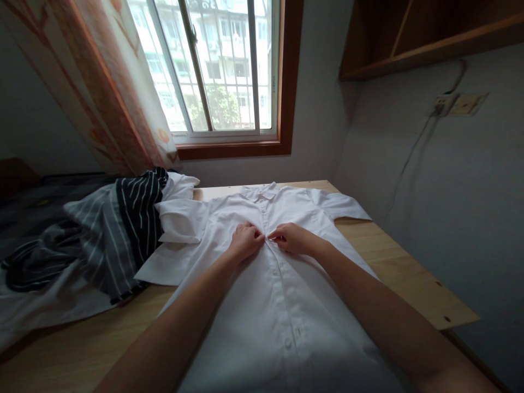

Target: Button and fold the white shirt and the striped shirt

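My left hand (246,239) and right hand (291,238) pinch the shirt (245,322) – smooth white cloth, softly creased – along its straight buttoned front.

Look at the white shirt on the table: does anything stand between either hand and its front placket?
Nothing visible does. The left hand and right hand are right at the placket of the white shirt. The striped clothing lies off to the left.

The left hand (245,240) and the right hand (291,238) are seen bare; behind the fingers (257,234), both forearms (192,305) are uncovered too.
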A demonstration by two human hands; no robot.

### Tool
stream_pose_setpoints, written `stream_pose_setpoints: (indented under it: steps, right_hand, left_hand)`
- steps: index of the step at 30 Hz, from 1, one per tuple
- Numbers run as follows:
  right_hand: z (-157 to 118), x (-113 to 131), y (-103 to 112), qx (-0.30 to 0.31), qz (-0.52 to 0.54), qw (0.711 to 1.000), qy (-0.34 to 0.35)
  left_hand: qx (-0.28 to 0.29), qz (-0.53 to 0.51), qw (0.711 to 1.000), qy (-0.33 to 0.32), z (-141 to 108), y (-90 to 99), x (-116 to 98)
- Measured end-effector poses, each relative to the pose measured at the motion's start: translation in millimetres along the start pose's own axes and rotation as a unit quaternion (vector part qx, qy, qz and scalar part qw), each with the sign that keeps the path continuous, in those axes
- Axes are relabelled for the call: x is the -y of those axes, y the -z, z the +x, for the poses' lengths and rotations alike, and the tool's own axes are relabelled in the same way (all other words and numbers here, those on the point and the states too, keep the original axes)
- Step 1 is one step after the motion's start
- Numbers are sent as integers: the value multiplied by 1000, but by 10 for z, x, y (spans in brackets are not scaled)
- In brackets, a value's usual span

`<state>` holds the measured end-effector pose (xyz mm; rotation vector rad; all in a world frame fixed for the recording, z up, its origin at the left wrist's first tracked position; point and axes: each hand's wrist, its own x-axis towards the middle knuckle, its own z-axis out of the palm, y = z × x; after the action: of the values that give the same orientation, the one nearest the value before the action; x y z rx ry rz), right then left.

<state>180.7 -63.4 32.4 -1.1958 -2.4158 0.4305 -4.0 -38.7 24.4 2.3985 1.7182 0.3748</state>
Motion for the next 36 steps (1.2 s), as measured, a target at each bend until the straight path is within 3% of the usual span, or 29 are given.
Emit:
stream_pose_setpoints:
  steps: [25,36]
  right_hand:
    - [3,-88,-51,-3,55,998,-31]
    - [70,-89,-225,-75,34,993,-80]
  left_hand:
    - [-38,-49,997,-42,70,-121,132]
    - [-59,-96,993,-45,82,-166,178]
